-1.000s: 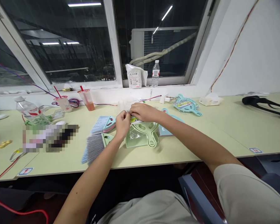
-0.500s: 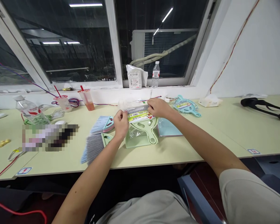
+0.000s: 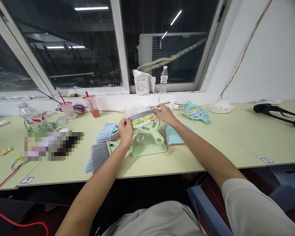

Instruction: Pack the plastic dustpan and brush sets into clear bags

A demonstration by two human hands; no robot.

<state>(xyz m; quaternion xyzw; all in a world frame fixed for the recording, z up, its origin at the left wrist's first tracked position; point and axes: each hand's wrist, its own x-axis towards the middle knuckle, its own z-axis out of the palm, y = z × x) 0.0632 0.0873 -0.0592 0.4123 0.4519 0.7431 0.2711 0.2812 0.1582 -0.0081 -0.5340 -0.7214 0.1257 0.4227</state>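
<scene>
A green brush and dustpan set (image 3: 151, 126) in clear plastic wrap, with a yellow label, hangs tilted between my hands, its handle toward me. My left hand (image 3: 126, 131) pinches the left end of the package. At the upper right end, my right hand (image 3: 165, 114) has its fingers closed on the wrap. Beneath the package a green dustpan (image 3: 148, 149) lies on the table. Left of it are a grey brush (image 3: 100, 155) and a blue brush (image 3: 105, 131). To the right sits a blue dustpan (image 3: 178, 135), partly behind my right arm.
A wrapped blue set (image 3: 196, 112) lies at the back right, beside a tissue pack (image 3: 221, 107). Two cups with red straws (image 3: 92, 106) and a large bottle (image 3: 31, 115) stand at the left. A small bottle (image 3: 163, 80) is on the sill.
The package has tilted, with its handle swinging slightly left and up, showing more of the green dustpan below. My right hand has shifted a little left. Both hands still hold the wrap.
</scene>
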